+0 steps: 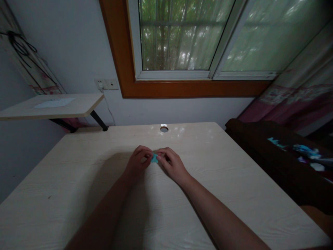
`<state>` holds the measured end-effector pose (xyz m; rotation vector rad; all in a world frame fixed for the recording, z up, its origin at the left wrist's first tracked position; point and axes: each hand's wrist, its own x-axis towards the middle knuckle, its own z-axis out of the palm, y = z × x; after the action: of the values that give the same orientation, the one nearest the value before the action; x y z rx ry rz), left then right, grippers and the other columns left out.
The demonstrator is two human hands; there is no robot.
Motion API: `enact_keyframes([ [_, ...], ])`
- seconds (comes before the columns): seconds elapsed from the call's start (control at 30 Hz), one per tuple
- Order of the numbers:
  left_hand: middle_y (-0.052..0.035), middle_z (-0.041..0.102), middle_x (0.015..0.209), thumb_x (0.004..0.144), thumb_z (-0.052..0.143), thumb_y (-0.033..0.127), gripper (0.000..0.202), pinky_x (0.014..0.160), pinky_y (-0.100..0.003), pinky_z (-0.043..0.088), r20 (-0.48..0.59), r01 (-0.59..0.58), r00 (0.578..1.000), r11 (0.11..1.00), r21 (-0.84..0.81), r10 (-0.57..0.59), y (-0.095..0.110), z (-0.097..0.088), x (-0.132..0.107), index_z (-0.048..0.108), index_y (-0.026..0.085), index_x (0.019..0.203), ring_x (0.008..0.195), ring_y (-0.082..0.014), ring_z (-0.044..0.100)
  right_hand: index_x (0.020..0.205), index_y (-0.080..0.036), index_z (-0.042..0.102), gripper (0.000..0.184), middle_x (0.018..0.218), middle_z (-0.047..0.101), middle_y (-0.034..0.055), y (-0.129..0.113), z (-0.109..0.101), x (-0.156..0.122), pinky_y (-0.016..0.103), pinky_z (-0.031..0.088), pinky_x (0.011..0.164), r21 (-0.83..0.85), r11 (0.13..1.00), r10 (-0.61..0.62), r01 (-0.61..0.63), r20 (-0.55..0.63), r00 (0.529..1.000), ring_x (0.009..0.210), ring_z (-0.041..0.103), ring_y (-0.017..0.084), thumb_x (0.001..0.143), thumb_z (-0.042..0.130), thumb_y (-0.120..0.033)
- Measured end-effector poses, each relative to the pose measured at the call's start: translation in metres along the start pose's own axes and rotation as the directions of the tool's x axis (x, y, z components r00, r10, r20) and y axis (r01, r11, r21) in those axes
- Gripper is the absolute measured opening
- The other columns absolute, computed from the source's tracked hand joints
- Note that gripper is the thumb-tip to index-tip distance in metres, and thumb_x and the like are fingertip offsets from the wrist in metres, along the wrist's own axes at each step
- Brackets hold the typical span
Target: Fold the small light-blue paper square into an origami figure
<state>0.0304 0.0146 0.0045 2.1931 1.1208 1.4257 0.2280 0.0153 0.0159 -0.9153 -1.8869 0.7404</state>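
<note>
A small turquoise piece, which looks like folded paper point(154, 158), is held just above or on the pale desk point(182, 201). My left hand point(137, 161) pinches its left side between thumb and fingers. On the other side, my right hand point(172, 163) grips the right edge with thumb and forefinger. The fingertips cover part of the piece, so its full shape is hidden. Whether it touches the desktop I cannot tell.
A round cable hole point(164, 129) lies near the desk's back edge. A raised shelf point(85, 106) with a white sheet stands at the back left. Wall sockets point(106, 84) sit below the window. Dark wooden furniture point(260, 152) with turquoise items is at the right.
</note>
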Motion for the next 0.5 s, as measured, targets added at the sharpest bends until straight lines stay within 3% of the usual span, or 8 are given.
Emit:
enact_keyframes([
  [0.17,-0.0060,0.063,0.095,0.088,0.061,0.015,0.005,0.077,-0.031,0.056,0.024,-0.006,1.000,1.000,0.014,0.006,0.003,-0.001,0.000,0.064,0.019,0.087,0.086,-0.0157,0.062,0.104,-0.024,0.069,0.017,0.093,0.064,0.0059,-0.003,-0.001,0.001,0.031,0.047,0.078,0.035,0.999,-0.012,0.010,0.041,0.999,0.085,0.060,0.018,0.095,0.056,-0.030],
  [0.37,-0.0062,0.063,0.096,0.089,0.061,0.016,0.005,0.077,-0.030,0.056,0.033,0.014,0.999,1.000,-0.018,-0.014,0.002,-0.002,0.000,0.065,0.019,0.087,0.086,-0.0152,0.062,0.098,-0.022,0.069,0.015,0.085,0.062,0.0026,0.004,0.002,-0.002,0.027,0.047,0.066,0.135,0.987,0.077,-0.082,0.042,0.996,0.062,0.059,0.012,0.094,0.057,-0.031],
  [0.5,-0.0057,0.063,0.092,0.088,0.063,0.017,0.004,0.076,-0.029,0.055,0.030,0.021,0.999,0.999,-0.029,-0.020,0.003,-0.003,0.001,0.065,0.019,0.085,0.086,-0.0154,0.062,0.097,-0.020,0.067,0.017,0.079,0.064,0.0013,0.008,0.004,-0.003,0.025,0.047,0.062,0.228,0.964,0.133,-0.138,0.037,0.990,0.058,0.059,0.011,0.093,0.058,-0.034],
])
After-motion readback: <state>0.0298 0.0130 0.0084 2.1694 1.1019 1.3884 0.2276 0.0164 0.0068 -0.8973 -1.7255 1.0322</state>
